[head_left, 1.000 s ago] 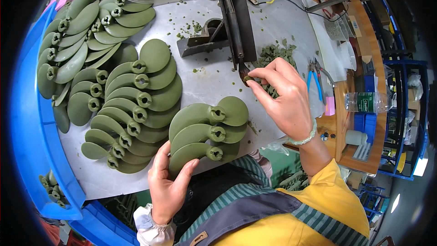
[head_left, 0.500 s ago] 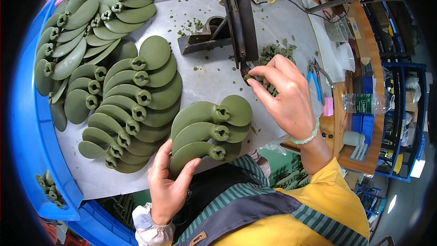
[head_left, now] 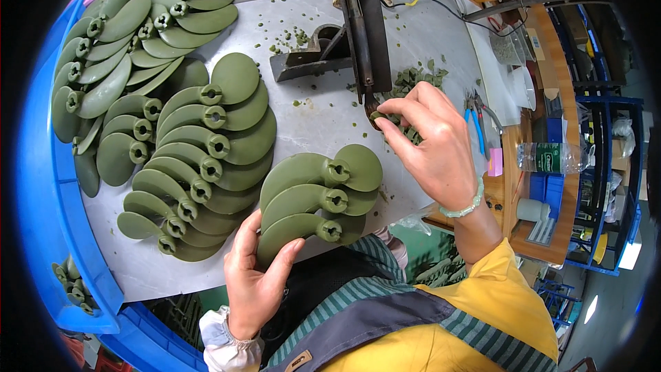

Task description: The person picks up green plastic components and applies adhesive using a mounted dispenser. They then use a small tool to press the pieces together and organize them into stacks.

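My left hand is closed around the lower blades of a short stack of green plastic propellers. Their notched hubs line up at the right of that stack. My right hand pinches a small green plastic piece between thumb and forefinger, right at the tip of a dark iron tool with a blue grip. Whether the piece touches the tip is hard to see. Left of the held stack, a longer overlapping row of propellers lies on the grey sheet.
More propellers pile up at the far left beside a blue bin wall. A dark metal bracket stands beside the tool. Green scraps lie behind my right hand; blue-handled pliers and a bottle are farther right.
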Available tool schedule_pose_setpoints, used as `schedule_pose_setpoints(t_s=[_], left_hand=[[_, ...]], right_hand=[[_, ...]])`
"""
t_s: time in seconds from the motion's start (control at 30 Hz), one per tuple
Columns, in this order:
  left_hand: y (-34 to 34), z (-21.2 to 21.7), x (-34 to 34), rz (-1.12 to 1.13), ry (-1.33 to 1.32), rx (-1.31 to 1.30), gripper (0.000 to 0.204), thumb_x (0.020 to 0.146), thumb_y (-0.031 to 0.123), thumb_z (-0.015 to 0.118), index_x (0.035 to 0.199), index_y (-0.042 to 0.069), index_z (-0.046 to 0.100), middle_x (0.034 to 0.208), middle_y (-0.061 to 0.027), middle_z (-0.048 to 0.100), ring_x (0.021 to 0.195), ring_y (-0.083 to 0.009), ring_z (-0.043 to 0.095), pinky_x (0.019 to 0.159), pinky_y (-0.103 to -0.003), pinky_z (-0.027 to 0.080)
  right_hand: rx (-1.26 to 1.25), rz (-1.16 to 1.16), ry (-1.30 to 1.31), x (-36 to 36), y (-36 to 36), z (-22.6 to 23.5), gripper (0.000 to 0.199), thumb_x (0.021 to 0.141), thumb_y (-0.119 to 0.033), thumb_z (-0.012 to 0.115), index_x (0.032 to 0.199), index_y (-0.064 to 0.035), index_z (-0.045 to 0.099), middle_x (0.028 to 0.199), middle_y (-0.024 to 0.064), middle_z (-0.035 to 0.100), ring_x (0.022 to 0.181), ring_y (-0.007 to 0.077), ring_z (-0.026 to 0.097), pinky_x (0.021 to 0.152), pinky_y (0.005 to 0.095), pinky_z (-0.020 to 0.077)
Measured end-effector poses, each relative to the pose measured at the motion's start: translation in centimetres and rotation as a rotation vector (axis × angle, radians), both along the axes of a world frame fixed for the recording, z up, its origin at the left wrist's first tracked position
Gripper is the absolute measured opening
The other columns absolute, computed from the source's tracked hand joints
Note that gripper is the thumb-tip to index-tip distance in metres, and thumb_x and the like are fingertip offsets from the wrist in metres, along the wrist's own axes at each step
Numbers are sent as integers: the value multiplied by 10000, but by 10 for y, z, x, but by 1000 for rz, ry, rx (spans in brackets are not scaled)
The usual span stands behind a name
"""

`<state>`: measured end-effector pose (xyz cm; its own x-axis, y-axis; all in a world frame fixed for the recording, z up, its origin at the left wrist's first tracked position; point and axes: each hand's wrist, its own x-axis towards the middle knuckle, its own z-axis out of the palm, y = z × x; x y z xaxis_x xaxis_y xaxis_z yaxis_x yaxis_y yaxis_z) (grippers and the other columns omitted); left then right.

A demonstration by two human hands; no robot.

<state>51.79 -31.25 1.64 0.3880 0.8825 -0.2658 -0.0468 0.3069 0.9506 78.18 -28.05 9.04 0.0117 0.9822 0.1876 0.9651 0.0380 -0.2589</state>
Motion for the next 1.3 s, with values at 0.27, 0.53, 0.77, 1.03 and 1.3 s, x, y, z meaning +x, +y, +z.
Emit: schedule_pose_setpoints(t_s=[0.27,0.53,0.77,1.03,1.3], left_hand=[[1,1,0,-6,13,-6,550,861,-20,735,1349,-80,489,1196,-149,651,1051,-169,637,908,-291,514],[1,2,0,-7,18,1,539,861,-18,734,1341,-80,497,1191,-145,654,1047,-165,637,904,-289,515],[0,1,0,-6,40,32,520,858,-24,731,1326,-76,511,1165,-142,671,1033,-160,644,891,-286,517],[1,5,2,-4,57,52,501,857,-27,726,1312,-76,520,1144,-148,687,1013,-169,660,878,-292,526],[0,6,2,-6,56,55,498,859,-28,723,1311,-77,521,1147,-150,688,1015,-169,663,880,-295,529]], right_hand=[[-6,-1,-10,-1,1,0,137,782,-46,739,895,-7,671,822,117,532,830,305,569,727,405,472],[-11,-6,3,0,1,0,134,787,-56,738,895,-12,673,828,117,536,843,307,571,737,409,472],[-60,6,191,-10,-2,11,116,788,-66,741,878,-15,690,789,98,548,766,261,584,687,370,477],[-167,118,344,-22,-3,21,121,796,-71,739,897,-20,698,776,89,539,704,235,572,647,349,471],[-184,133,331,-24,-3,19,117,806,-97,730,893,-27,697,770,86,518,710,248,567,647,365,461]])
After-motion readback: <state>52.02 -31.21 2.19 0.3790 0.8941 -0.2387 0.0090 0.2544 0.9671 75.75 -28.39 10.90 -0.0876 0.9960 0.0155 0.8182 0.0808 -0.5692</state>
